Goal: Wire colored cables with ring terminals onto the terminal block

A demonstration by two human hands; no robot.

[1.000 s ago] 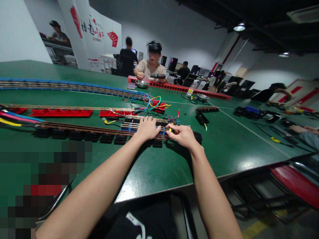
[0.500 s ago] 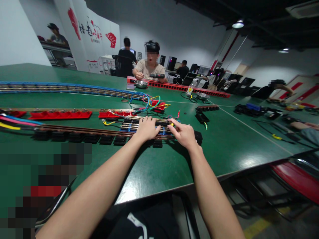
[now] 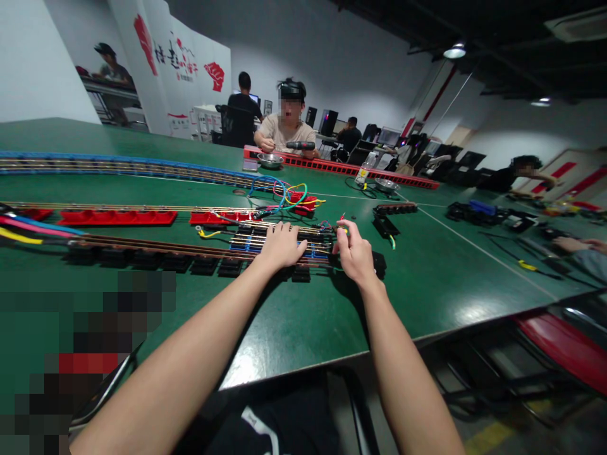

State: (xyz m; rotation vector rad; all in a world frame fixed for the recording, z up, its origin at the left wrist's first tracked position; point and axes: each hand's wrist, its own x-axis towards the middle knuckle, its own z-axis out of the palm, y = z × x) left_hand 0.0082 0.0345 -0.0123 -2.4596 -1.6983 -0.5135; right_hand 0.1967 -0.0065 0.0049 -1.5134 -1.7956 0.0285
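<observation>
My left hand (image 3: 281, 245) lies flat with spread fingers on a set of parallel metal conductor bars (image 3: 246, 241) in blue and black holders. My right hand (image 3: 355, 254) is at the bars' right end, thumb and fingers closed around a small yellow wire end (image 3: 343, 231), mostly hidden by the fingers. Thin coloured wires (image 3: 325, 225) come out between the hands. Just right of my right hand shows a black end block (image 3: 379, 264). A yellow wire with a ring terminal (image 3: 208, 234) lies left of my left hand.
Long copper-coloured bars on black holders (image 3: 142, 248) run left. Behind lie red holders (image 3: 118, 218), a blue rail (image 3: 118, 165) and looped coloured wires (image 3: 284, 193). A short black piece (image 3: 385, 225) lies to the right. A person (image 3: 287, 126) sits across the table, by a metal bowl (image 3: 270, 160).
My right hand has shifted slightly right and lifted its fingertips off the bars, the yellow wire end moving with them. My left hand stays in place.
</observation>
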